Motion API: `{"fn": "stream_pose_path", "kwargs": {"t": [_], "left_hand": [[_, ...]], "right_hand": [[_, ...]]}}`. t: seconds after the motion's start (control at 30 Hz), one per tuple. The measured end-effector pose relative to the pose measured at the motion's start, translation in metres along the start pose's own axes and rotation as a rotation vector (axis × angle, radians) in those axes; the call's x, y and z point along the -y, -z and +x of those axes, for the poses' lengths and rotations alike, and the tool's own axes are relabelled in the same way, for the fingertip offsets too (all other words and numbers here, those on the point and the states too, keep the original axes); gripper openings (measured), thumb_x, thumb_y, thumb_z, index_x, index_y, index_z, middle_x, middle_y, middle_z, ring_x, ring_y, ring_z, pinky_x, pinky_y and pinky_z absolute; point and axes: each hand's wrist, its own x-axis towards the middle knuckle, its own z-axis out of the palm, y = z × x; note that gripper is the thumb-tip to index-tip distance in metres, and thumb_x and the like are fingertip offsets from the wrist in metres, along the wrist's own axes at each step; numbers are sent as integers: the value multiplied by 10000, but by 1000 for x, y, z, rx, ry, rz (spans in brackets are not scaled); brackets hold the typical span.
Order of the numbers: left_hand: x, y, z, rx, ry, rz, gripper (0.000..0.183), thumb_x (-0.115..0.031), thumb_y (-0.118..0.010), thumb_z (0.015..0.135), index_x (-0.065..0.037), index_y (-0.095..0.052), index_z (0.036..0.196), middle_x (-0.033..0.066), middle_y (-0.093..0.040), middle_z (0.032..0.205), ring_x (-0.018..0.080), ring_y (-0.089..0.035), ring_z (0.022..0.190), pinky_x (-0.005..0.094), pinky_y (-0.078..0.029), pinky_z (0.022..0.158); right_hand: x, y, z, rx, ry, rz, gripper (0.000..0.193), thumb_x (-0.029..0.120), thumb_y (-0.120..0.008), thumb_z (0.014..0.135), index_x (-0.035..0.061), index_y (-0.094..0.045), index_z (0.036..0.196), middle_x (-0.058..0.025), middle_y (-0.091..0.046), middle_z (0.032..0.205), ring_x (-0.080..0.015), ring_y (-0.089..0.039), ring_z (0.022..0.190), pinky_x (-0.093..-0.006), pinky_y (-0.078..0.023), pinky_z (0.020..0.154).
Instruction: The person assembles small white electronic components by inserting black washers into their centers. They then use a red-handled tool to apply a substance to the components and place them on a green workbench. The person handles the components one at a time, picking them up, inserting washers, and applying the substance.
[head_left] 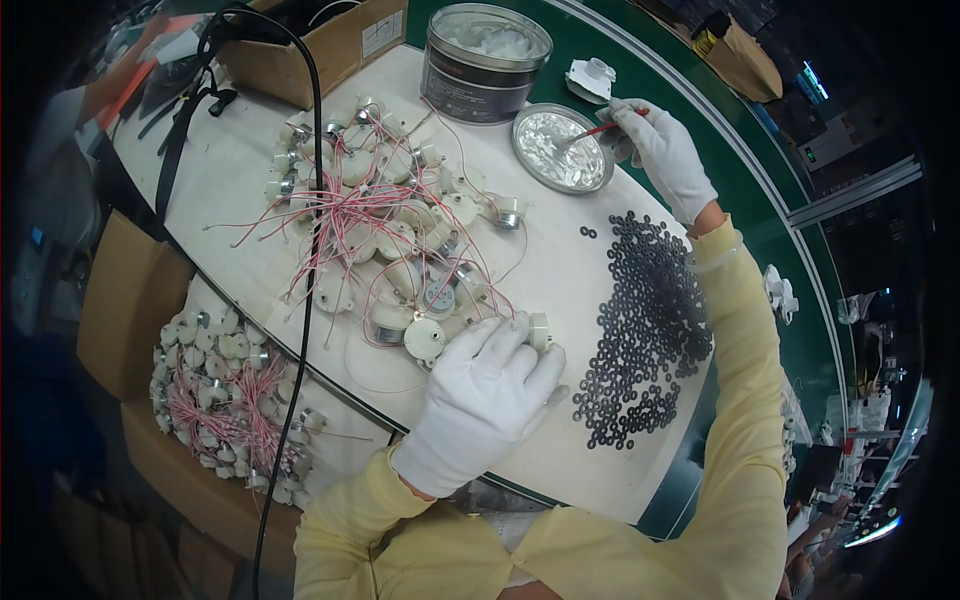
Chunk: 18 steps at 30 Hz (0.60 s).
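Note:
My left hand [490, 395], in a white glove, is closed around a small motor [540, 332] with a cream housing, at the near edge of a pile of similar motors [440, 295]. Its fingers hide most of that motor. At the far right my gloved right hand [660, 150] pinches a thin red-handled brush [606, 129]. The brush tip rests in pale, glossy grease spread over a round metal lid [522, 165]. Red and white wires [355, 205] fan out across the motor pile. Many small black rings [650, 330] lie spread out right of my left hand.
An open grease tin [478, 85] stands behind the lid, with a white plastic part [590, 80] nearby. A black cable [318, 150] hangs across the left side. Below the table, a cardboard box [150, 440] holds more wired motors. Another person's arm [95, 95] shows at far left.

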Motion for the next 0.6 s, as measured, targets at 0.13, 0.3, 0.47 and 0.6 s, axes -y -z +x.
{"fn": "stream_pose_path", "kwargs": {"t": [0.13, 0.3, 0.47, 0.6], "left_hand": [[-1, 1, 0, 9, 5, 0, 394, -311, -803, 772, -124, -688, 1099, 48, -616, 957, 260, -598, 1125, 432, -520, 874], [-1, 2, 1, 14, -3, 13, 387, -310, -802, 773, -125, -688, 1094, 45, -616, 948, 257, -599, 1115, 429, -518, 866], [0, 2, 2, 9, -8, 15, 379, -315, -795, 778, -125, -689, 1088, 47, -613, 937, 257, -603, 1105, 429, -518, 864], [0, 1, 0, 5, -3, 5, 380, -316, -793, 779, -123, -689, 1089, 49, -611, 933, 258, -604, 1105, 430, -520, 864]], "right_hand": [[-9, 3, 4, 66, -23, -9, 327, 318, -567, 1086, 38, -697, 1196, 4, -740, 1003, -29, -604, 729, -186, -402, 610], [-14, 2, 5, 56, -23, 19, 330, 321, -571, 1083, 35, -695, 1191, 4, -740, 987, -29, -602, 723, -184, -395, 603], [-10, 2, 1, 35, -58, 0, 324, 284, -560, 1080, 3, -713, 1132, -27, -741, 913, -69, -618, 726, -226, -468, 674], [-8, 5, -4, 34, -75, 13, 339, 275, -559, 1078, -22, -719, 1116, -53, -742, 889, -99, -632, 720, -253, -513, 705]]}}
